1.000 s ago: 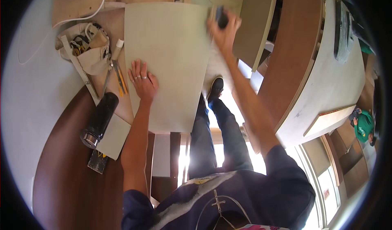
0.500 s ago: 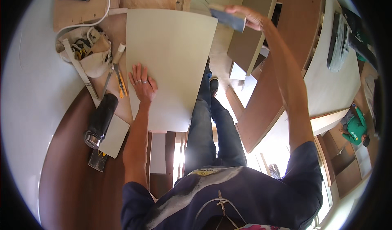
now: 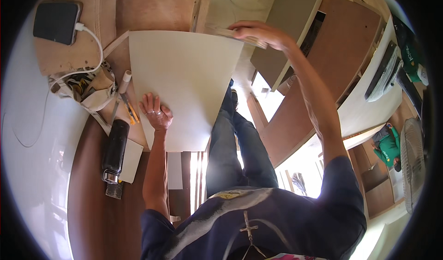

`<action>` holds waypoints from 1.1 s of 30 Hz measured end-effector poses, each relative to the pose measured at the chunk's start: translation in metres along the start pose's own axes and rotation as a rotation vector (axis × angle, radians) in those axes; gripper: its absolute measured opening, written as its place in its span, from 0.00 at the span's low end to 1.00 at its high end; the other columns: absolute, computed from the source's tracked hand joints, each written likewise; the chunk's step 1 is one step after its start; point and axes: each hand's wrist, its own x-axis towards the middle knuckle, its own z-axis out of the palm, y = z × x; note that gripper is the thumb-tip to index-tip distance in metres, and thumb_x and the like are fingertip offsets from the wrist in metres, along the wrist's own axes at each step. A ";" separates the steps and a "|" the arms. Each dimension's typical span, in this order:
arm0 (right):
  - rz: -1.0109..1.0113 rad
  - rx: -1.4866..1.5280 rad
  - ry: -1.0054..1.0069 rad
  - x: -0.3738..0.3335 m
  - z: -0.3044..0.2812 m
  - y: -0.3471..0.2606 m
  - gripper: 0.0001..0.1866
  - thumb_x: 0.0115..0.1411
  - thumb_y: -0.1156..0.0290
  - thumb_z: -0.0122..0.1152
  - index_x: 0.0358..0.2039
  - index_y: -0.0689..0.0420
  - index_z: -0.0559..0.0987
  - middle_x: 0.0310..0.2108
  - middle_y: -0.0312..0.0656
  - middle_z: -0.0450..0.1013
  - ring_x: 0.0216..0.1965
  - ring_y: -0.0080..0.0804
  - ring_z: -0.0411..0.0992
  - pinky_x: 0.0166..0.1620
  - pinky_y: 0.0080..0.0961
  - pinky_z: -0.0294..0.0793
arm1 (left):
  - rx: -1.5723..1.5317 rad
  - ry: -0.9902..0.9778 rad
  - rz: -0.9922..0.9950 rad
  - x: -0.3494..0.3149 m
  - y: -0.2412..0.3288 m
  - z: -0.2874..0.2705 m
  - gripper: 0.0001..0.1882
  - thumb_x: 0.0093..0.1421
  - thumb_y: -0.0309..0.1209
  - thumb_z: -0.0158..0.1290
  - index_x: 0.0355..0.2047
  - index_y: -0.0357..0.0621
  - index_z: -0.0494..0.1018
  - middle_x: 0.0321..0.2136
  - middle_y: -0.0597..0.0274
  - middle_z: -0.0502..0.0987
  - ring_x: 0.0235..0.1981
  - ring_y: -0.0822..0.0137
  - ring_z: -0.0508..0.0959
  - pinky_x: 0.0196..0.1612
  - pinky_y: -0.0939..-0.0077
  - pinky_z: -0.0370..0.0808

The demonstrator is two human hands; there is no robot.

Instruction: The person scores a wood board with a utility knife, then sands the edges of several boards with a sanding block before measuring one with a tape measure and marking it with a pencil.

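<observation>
A pale, flat panel (image 3: pixel 189 89) lies before me, its far edge slightly curved. My left hand (image 3: pixel 157 113) rests on its left part, palm down, fingers a little apart and holding nothing. At the panel's far right corner, my right hand (image 3: pixel 267 35) grips a flat sanding block (image 3: pixel 255 41), blurred by motion. The block lies along the far edge; whether it touches the panel I cannot tell. Left of the panel are an orange utility knife (image 3: pixel 132 111) and a small white roll (image 3: pixel 124 81).
At left are a phone (image 3: pixel 56 23) on a white cable, a cloth tool pouch (image 3: pixel 94 91) and a black bottle (image 3: pixel 116 149). Brown boards (image 3: pixel 332 52) and a grey-beige cabinet panel (image 3: pixel 286 24) stand right. A person in green (image 3: pixel 389 145) is at far right, beside a fan (image 3: pixel 412 163).
My right hand has moved left and slightly nearer, bringing the sanding block from beyond the corner onto the panel's far edge. My left hand stays on the panel. The whole view has shifted.
</observation>
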 end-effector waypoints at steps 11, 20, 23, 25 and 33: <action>0.108 -0.084 -0.056 -0.011 -0.005 -0.029 0.37 0.54 0.39 0.65 0.57 0.53 0.80 0.57 0.44 0.74 0.58 0.38 0.71 0.62 0.36 0.65 | 0.038 -0.059 -0.024 -0.011 -0.005 -0.003 0.22 0.71 0.38 0.37 0.63 0.47 0.59 0.68 0.45 0.59 0.71 0.40 0.57 0.71 0.36 0.47; -0.021 0.096 -0.111 0.003 -0.019 -0.002 0.37 0.55 0.40 0.64 0.58 0.54 0.79 0.55 0.45 0.75 0.59 0.38 0.68 0.64 0.33 0.61 | 0.063 -0.098 -0.035 -0.019 -0.011 -0.006 0.21 0.72 0.38 0.35 0.63 0.48 0.58 0.68 0.45 0.59 0.71 0.40 0.55 0.72 0.36 0.46; 0.055 0.001 -0.053 -0.007 -0.003 -0.013 0.38 0.55 0.39 0.64 0.58 0.53 0.79 0.54 0.44 0.75 0.61 0.39 0.67 0.65 0.33 0.60 | 0.062 -0.086 -0.026 -0.017 -0.009 -0.005 0.21 0.72 0.39 0.35 0.63 0.49 0.58 0.68 0.46 0.59 0.71 0.41 0.55 0.72 0.36 0.47; 0.058 0.017 -0.050 0.018 0.002 -0.008 0.37 0.55 0.40 0.65 0.58 0.52 0.79 0.54 0.45 0.75 0.60 0.39 0.68 0.64 0.36 0.62 | 0.050 -0.064 0.007 -0.004 -0.003 0.004 0.21 0.73 0.40 0.35 0.63 0.49 0.58 0.68 0.46 0.59 0.70 0.41 0.56 0.71 0.36 0.49; -0.488 -0.254 0.155 -0.009 -0.029 -0.106 0.31 0.54 0.49 0.69 0.55 0.50 0.80 0.55 0.42 0.75 0.59 0.45 0.70 0.61 0.34 0.68 | 0.200 0.281 -0.630 0.086 0.064 0.037 0.09 0.60 0.21 0.41 0.42 0.33 0.63 0.44 0.44 0.66 0.58 0.35 0.67 0.63 0.39 0.63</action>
